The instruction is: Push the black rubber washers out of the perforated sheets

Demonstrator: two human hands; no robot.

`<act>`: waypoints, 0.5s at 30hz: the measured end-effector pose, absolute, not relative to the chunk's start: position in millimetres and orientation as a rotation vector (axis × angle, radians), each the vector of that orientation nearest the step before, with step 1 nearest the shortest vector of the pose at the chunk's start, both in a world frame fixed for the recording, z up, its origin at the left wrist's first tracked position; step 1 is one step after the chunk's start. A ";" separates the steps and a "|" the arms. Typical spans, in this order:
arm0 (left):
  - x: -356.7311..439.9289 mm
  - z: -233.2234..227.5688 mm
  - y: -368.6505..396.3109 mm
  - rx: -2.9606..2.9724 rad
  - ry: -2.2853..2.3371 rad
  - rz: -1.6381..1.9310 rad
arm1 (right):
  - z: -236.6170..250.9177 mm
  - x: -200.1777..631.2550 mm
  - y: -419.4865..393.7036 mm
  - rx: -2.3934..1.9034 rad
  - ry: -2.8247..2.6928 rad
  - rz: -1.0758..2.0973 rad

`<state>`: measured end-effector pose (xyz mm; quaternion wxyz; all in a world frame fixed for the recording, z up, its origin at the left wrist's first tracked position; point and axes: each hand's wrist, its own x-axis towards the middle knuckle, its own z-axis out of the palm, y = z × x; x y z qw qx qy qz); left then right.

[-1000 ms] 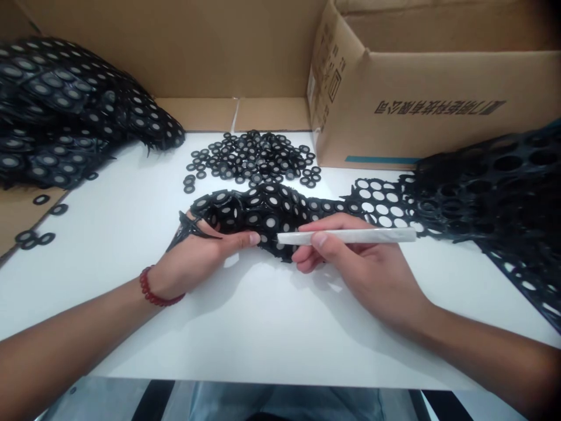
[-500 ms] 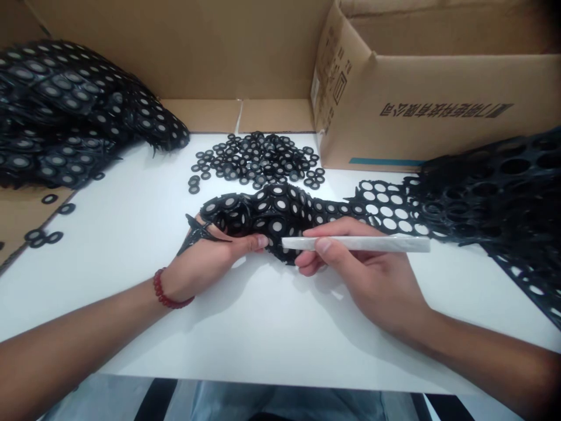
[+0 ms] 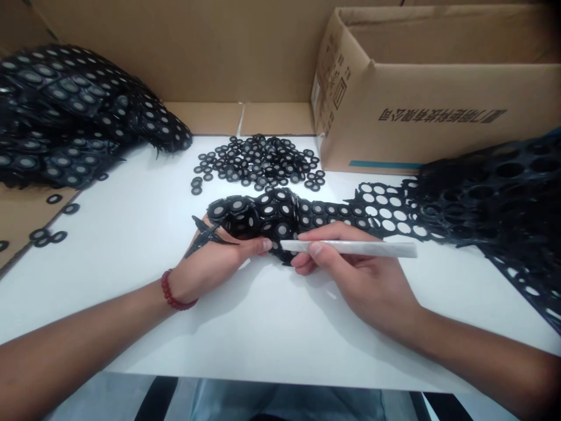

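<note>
A: Head view, largest first. Heap of full sheets (image 3: 65, 111) far left, rings still seated. Pile of emptied sheets (image 3: 495, 193) far right, holes bare. Cardboard box (image 3: 438, 99) behind it on the desk (image 3: 263, 327)

B: So how far along?

A: I judge midway; full heap looks as big as the emptied one. Sheet in work (image 3: 280, 216) lies mid-desk: right end punched clear, left part still loaded

B: Hands?

A: Left hand (image 3: 210, 263) closed on the sheet's left end. Right hand (image 3: 350, 275) pinches a white rod (image 3: 350, 248), tip touching the sheet

B: Output?

A: Loose rings (image 3: 258, 164) piled just behind, a few strays (image 3: 48, 234) at left edge
</note>
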<state>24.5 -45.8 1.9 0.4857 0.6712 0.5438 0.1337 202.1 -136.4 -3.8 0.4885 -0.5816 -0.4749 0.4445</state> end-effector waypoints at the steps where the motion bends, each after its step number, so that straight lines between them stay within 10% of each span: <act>1: 23.5 1.1 -44.8 1.618 1.325 0.305 | -2.7 202.5 -135.8 -1.421 -1.138 1.088; 15: 24.3 6.8 -42.0 1.722 1.209 0.348 | -10.7 233.0 -137.9 -1.395 -1.071 1.090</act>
